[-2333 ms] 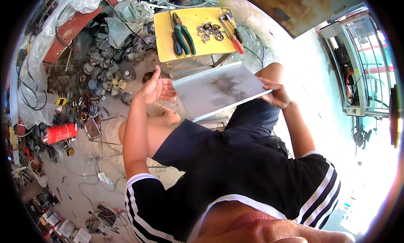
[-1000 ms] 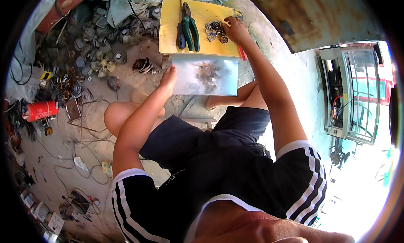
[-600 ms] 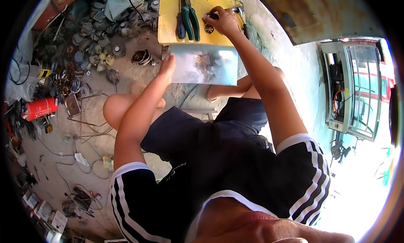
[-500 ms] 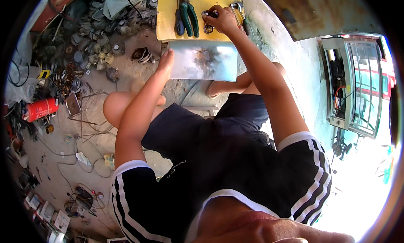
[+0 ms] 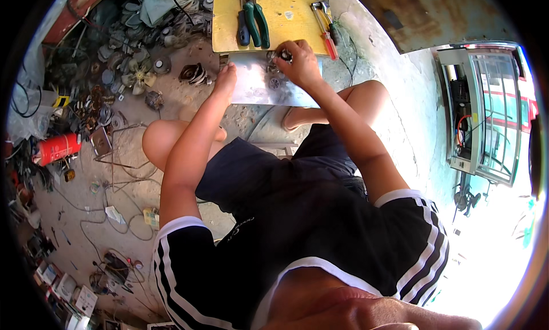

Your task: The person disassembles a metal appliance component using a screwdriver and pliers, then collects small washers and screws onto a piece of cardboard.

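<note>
A shiny silver panel (image 5: 249, 87) lies in front of my knees, below the near edge of a yellow board (image 5: 229, 21). My left hand (image 5: 226, 78) is closed on the panel's left edge. Above the panel, my right hand (image 5: 300, 62) pinches a small round metal part (image 5: 286, 56); the fingers partly cover it. A blurred round shape on the panel's surface below could be a part or a reflection. Green-handled pliers (image 5: 260, 24) and a dark-handled screwdriver (image 5: 244, 34) rest on the board's left half. Toward its right edge lie a hammer (image 5: 322, 13) and a red-handled screwdriver (image 5: 330, 45).
Motor parts and fan blades (image 5: 139, 78) are heaped on the floor to the left. Nearby are a coil-like part (image 5: 194, 74), a red cylinder (image 5: 57, 149) and loose cables (image 5: 117, 227). At the right stands a glass-fronted cabinet (image 5: 486, 113), below a rusty panel (image 5: 440, 16).
My right hand has moved from the yellow board toward me, over the silver panel, taking the round metal parts off the board. The red-handled screwdriver now shows. My left hand stays at the panel's edge.
</note>
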A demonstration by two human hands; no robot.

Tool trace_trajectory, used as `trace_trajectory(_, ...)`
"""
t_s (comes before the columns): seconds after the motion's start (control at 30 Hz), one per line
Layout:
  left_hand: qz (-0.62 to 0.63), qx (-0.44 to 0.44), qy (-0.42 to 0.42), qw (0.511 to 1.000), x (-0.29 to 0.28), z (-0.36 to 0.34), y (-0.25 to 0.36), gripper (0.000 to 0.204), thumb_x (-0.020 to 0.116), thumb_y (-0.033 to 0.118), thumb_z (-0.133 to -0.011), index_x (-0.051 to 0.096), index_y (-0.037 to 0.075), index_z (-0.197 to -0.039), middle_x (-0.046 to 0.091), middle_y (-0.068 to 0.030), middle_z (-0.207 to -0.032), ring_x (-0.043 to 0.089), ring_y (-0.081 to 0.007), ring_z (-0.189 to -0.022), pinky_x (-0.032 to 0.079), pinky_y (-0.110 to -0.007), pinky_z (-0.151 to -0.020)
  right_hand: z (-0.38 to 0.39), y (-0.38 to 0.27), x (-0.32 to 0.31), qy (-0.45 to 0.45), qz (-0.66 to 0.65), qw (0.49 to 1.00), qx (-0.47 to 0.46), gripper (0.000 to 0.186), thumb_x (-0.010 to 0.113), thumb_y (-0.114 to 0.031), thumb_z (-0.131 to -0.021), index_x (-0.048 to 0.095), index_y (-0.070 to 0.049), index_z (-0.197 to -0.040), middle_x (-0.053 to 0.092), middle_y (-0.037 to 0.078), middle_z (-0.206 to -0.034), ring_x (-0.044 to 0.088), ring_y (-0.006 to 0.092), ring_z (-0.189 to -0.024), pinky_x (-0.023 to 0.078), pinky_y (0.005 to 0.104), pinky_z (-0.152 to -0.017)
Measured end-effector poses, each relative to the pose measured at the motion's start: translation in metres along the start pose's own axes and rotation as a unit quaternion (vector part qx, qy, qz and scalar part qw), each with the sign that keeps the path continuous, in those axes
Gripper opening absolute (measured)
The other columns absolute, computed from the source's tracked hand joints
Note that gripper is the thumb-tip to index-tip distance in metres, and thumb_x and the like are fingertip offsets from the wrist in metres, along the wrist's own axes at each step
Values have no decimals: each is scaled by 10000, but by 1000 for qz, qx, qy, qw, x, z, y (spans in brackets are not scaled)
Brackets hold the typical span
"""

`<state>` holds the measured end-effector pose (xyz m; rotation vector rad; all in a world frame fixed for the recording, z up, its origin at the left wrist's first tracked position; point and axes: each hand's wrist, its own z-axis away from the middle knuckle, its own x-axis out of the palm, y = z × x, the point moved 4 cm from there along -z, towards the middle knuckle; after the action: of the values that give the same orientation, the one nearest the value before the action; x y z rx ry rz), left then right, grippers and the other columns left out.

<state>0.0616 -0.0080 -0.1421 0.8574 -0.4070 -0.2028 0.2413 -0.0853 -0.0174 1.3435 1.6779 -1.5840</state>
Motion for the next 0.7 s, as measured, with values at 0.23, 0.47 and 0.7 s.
trace_trajectory(0.23,-20,23,-15,999,-2,-3,-3,433,354,357,-1059,481,46,-1332,598,-95,-1258,594,-210,-1122,499,-374,-944,12,21,-17,11,-63,998,9,204,697,-166,-837,702,-98,-1029,648,121,-944,653,225,-807,526,351,-770)
trace_trajectory(0.47,-21,7,2,1000,-11,-14,-17,447,363,376,-1055,464,58,-1353,573,-94,-1287,578,-213,-1135,497,-383,-930,-74,52,-32,20,-43,998,32,250,637,-255,-881,705,-85,-1052,726,105,-956,701,214,-888,537,328,-795)
trace_trajectory(0.7,-34,-15,-3,999,-11,-13,-16,469,366,392,-1051,444,60,-1374,551,-98,-1315,560,-219,-1163,481,-393,-955,-137,51,12,-44,32,998,35,288,704,-352,-838,716,-132,-1024,728,64,-921,697,243,-853,541,360,-782)
